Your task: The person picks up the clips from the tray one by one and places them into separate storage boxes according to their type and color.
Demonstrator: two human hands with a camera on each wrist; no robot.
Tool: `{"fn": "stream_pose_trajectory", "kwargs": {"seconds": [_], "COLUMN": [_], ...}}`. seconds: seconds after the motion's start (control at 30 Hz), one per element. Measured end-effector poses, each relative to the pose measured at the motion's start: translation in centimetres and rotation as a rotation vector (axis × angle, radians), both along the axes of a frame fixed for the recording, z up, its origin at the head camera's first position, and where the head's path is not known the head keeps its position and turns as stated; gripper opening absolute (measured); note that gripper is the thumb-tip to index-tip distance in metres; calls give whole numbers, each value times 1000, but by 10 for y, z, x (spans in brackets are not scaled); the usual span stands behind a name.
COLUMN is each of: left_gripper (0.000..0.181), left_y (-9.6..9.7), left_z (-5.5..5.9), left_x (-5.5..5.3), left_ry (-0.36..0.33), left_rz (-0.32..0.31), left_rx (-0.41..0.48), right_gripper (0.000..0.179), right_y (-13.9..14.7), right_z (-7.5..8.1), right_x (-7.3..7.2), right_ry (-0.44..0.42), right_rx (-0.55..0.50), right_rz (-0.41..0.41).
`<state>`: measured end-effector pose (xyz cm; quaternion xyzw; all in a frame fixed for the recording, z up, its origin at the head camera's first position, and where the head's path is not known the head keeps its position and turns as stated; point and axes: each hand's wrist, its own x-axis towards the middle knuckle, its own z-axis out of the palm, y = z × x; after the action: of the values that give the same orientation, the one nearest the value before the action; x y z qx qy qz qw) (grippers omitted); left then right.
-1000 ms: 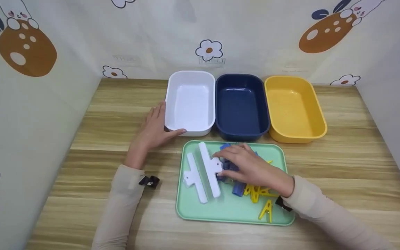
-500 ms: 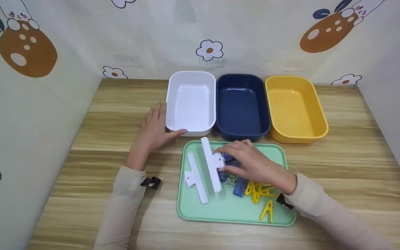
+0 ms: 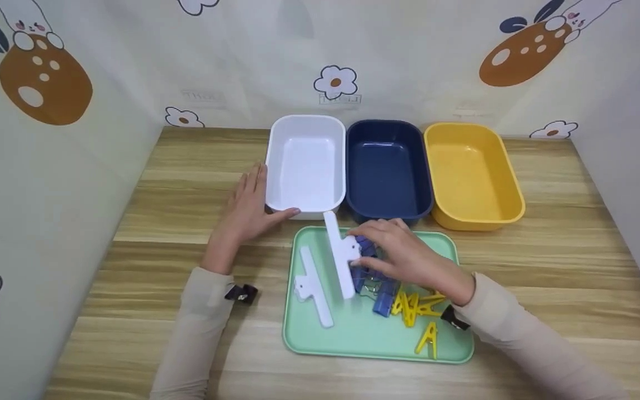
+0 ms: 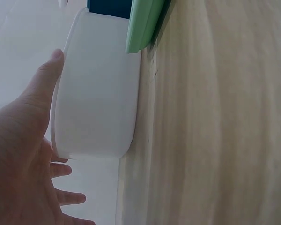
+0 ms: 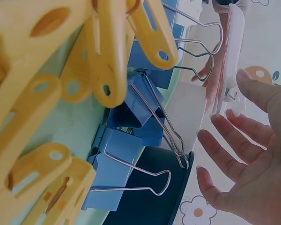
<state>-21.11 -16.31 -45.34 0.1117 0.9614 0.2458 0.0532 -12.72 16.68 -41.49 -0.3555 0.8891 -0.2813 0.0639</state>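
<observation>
In the head view, my left hand (image 3: pixel 245 208) rests at the near left corner of a white bin (image 3: pixel 305 215), thumb on its front rim and fingers straight along its side. My right hand (image 3: pixel 406 253) pinches a white bag clip (image 3: pixel 338 261) by its animal-shaped tab, holding it tilted above the green tray (image 3: pixel 353 340). A second white bag clip (image 3: pixel 314 291) lies on the tray to its left. Beneath and beside the right hand are several blue binder clips (image 5: pixel 117 154), partly hidden by it in the head view. Several yellow clothespins (image 3: pixel 409 311) lie nearer the right wrist.
Right of the white bin stand a navy bin (image 3: pixel 384 172) and a yellow bin (image 3: pixel 473 178), side by side along the back of the wooden table (image 3: pixel 564 266). The tray sits just in front of the bins. Patterned cloth walls (image 3: pixel 253 61) enclose the back and sides.
My right hand has lifted the white bag clip off the tray and shifted it slightly toward the white bin. The left hand has stayed in place.
</observation>
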Motion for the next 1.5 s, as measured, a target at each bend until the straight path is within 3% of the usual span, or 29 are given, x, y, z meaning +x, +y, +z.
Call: {"fn": "stream_pose_trajectory", "kwargs": {"seconds": [0.57,1.0,1.5], "left_gripper": [128,127,123], "left_y": [0,1,5], "left_z": [2,1,0], "left_x": [0,1,4], "left_ry": [-23,1,-5], "left_rz": [-18,-17,-32], "left_rx": [17,72,41], "right_gripper": [50,52,50], "right_y": [4,3,0], "right_z": [8,19,32], "right_x": [-10,-25,-43], "right_ry": [4,8,26], "right_rx": [-55,-63,-101], "right_rz": [-24,-55,-54]}}
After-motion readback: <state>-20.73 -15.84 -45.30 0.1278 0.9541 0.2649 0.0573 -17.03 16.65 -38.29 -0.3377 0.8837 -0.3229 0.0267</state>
